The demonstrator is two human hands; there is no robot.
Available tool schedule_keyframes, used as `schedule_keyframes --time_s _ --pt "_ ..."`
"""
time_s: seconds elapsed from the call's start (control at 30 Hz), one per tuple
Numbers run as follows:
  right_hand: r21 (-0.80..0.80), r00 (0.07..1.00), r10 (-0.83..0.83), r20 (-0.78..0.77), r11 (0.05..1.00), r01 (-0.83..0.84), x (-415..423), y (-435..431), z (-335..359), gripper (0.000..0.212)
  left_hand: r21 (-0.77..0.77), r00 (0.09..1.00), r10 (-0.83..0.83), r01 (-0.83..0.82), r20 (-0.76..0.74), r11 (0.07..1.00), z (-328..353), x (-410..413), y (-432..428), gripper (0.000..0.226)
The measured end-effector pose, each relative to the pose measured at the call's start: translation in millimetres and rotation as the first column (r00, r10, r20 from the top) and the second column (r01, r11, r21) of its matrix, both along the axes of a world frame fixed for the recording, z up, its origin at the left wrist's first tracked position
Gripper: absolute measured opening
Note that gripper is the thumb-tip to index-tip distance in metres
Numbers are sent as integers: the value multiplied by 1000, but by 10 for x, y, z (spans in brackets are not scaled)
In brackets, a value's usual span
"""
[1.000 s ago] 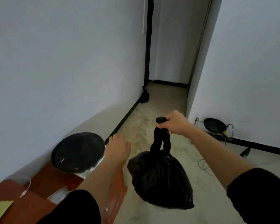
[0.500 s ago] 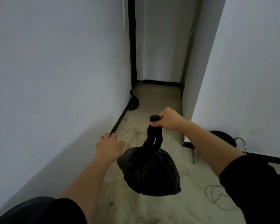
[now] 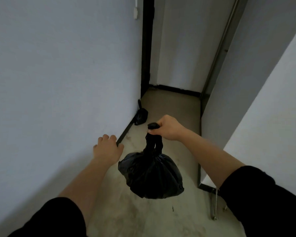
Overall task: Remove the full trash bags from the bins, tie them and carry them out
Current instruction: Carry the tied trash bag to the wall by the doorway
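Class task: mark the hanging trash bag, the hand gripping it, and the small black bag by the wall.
Hanging trash bag (image 3: 152,175), head view, bulging body.
Right hand (image 3: 167,128), head view, back of the hand.
Small black bag (image 3: 141,116), head view, its middle.

Pale walls stand on both sides of a dusty floor — a dark door frame far off, and thin metal legs near the right wall

Head-worn view, forward-down (wide-angle), close over forearms
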State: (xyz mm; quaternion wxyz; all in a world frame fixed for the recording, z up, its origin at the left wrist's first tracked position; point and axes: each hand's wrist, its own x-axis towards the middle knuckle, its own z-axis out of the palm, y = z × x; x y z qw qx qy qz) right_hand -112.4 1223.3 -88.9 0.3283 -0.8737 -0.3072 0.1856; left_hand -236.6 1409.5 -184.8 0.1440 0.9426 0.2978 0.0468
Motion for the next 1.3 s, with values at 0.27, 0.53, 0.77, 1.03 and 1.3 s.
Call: schedule_keyframes --time_s 0.27,0.53,0.77,1.03,1.3 --pt "11 997 14 -81 1000 -13 2078 900 -259 32 56 998 -61 60 14 997 -180 2089 965 44" --pt "-21 993 -13 -117 1000 11 3860 1832 -281 44 137 991 -120 129 -66 982 -135 4006 1895 43" --pt "40 993 -11 -121 999 16 5238 2743 -522 44 83 992 -115 110 50 990 -150 5327 2527 42" --pt "-134 966 125 -225 978 -158 6940 3735 -1387 31 213 985 -98 127 -144 969 -639 7004 3417 45" --pt "-207 963 137 -231 961 -186 8047 4330 -2203 52 304 940 -150 246 -305 920 -1160 8050 4034 50"
